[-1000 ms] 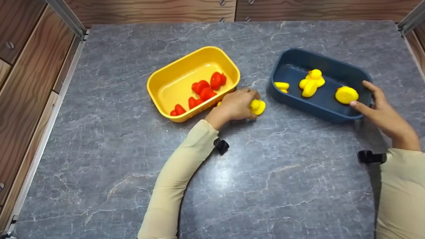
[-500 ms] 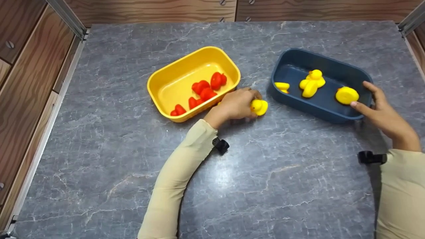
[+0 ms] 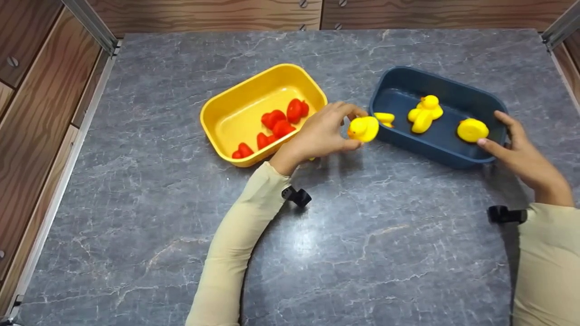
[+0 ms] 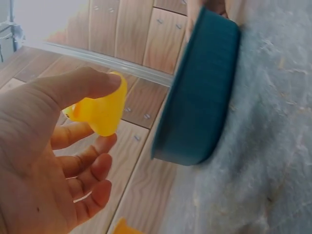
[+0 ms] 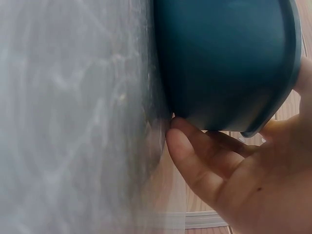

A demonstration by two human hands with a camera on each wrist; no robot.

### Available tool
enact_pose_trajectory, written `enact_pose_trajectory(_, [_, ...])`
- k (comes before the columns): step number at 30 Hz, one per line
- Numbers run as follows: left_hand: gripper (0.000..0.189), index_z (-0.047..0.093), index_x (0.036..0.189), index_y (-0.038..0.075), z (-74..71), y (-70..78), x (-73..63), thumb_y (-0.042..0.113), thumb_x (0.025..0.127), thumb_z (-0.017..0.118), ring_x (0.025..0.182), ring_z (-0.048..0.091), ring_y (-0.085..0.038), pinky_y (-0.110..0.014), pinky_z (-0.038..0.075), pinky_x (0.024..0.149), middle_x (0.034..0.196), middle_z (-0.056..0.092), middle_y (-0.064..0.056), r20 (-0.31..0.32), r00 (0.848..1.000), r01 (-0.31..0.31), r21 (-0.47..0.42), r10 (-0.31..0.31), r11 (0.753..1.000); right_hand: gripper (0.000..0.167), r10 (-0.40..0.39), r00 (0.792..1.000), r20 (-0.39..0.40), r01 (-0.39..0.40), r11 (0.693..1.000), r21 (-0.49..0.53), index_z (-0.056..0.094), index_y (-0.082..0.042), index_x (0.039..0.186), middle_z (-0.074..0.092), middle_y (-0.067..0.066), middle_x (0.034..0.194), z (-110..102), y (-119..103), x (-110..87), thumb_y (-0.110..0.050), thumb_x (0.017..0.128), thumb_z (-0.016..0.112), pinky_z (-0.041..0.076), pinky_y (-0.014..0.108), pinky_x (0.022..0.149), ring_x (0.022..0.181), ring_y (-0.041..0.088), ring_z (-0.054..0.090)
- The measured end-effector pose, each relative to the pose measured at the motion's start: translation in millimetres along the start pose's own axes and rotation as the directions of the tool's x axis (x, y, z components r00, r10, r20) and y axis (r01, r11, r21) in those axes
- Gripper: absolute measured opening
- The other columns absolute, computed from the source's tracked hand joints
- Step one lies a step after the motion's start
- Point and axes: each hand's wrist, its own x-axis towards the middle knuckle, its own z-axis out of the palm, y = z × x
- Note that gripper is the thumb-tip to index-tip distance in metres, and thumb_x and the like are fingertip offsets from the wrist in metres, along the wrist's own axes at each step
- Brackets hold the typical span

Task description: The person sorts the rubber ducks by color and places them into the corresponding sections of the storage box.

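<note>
My left hand [image 3: 319, 131] pinches a yellow rubber duck [image 3: 364, 129] between thumb and fingertips, raised over the table at the left end of the dark blue tub. In the left wrist view the same duck [image 4: 105, 109] sits between thumb and index finger, the other fingers loosely bent. My right hand [image 3: 532, 154] grips the right end of the blue tub [image 3: 430, 151], thumb at the rim. The right wrist view has its fingers [image 5: 200, 165] against the tub's end wall. Inside that tub lie several yellow ducks [image 3: 472, 130], some tipped over.
A yellow tub [image 3: 244, 86] stands left of the blue one, holding several small red toys [image 3: 274, 118] along its near side. A bit of something yellow [image 3: 311, 158] peeks out under my left wrist. Wood-patterned panels [image 3: 208, 16] border the grey marbled table [image 3: 362, 271].
My left hand has lifted the rubber duck off the table and brought it up and right, close to the blue tub. The right hand and both tubs stay where they were.
</note>
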Motion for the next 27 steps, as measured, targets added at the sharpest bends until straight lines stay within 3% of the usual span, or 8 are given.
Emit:
enact_pose_trajectory(5, [0.053,0.059,0.125,0.016,-2.5,4.6,-3.5,0.033,0.079,0.078,0.104,0.050,-0.013,-0.019,0.039,0.087,0.116,0.058,-0.001,-0.086,0.996,-0.041,-0.049,0.037,0.998,0.084,-0.006,1.000,0.003,0.006,1.000,0.001,-0.012,-0.024,0.154,-0.032,0.017,0.155,-0.5,1.6,-0.8,-0.039,0.099,0.049,-0.009,0.063,0.112,0.142,0.037,-0.028])
enact_pose_trajectory(12, [0.051,0.061,0.121,0.013,-1.0,7.2,-6.5,0.030,0.076,0.081,0.101,0.049,-0.012,-0.021,0.039,0.086,0.111,0.061,-0.001,-0.211,0.972,-0.128,-0.116,0.101,0.985,0.085,-0.005,1.000,0.012,0.005,1.000,0.000,-0.014,-0.023,0.154,-0.033,0.017,0.154,0.2,0.8,-1.8,-0.038,0.099,0.049,-0.011,0.063,0.112,0.141,0.037,-0.029])
enact_pose_trajectory(22, [0.053,0.059,0.122,0.013,3.5,7.1,-2.7,0.033,0.078,0.079,0.103,0.049,-0.013,-0.020,0.038,0.087,0.112,0.060,-0.001,-0.208,0.971,-0.138,-0.086,0.118,0.987,0.084,0.002,1.000,0.005,-0.002,1.000,-0.003,-0.011,-0.027,0.154,-0.033,0.015,0.155,-0.4,-0.3,-1.9,-0.041,0.098,0.050,-0.010,0.062,0.112,0.142,0.036,-0.028])
enact_pose_trajectory(27, [0.055,0.058,0.126,0.015,10.0,10.2,6.6,0.037,0.080,0.077,0.106,0.049,-0.013,-0.017,0.037,0.088,0.116,0.059,0.001,-0.162,0.982,-0.109,-0.065,0.097,0.992,0.085,0.006,1.000,0.004,-0.006,1.000,-0.012,-0.012,-0.025,0.154,-0.033,0.016,0.154,-0.9,-0.1,-2.2,-0.042,0.098,0.049,-0.011,0.063,0.112,0.141,0.038,-0.028])
